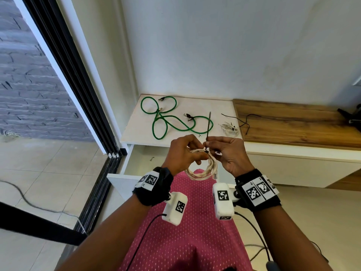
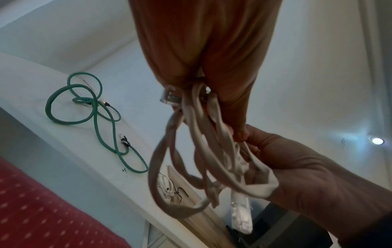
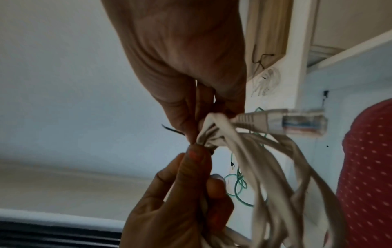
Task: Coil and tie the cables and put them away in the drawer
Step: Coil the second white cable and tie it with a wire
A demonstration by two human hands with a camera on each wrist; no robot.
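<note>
Hands meet mid-frame in the head view: the left hand [image 1: 182, 151] grips a white coil [image 1: 201, 169], the right hand [image 1: 228, 151] pinches a black tie [image 1: 208, 126] wrapped round it. Below them, the drawer [image 1: 136, 163] is open; above, a green cable [image 1: 166, 122] sprawls on the cabinet [image 1: 214, 108].

Left wrist view: coil loops hang mid-frame from curled fingers [image 2: 237, 117]; green cable at left.

Right wrist view: fingers [image 3: 186, 117] pinch the tie at centre; the coil's plug [image 3: 297, 121] points right.
</note>
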